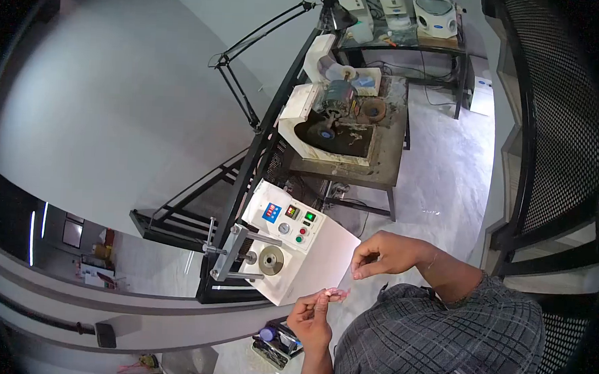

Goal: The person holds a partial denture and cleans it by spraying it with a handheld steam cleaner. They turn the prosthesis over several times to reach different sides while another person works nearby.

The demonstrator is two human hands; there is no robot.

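L hand (311, 320) was upright, thumb + fingers clamped on small pink item (336, 295) | R hand (382, 254) hung near, fingers curled, couldn't tell if tips touched

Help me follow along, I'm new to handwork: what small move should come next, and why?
Probably bring the right hand in to steady the small pink piece: the left hand alone grips it, at the fingertips, while the right hovers apart from it. Whether the right fingers pinch anything, I cannot tell.
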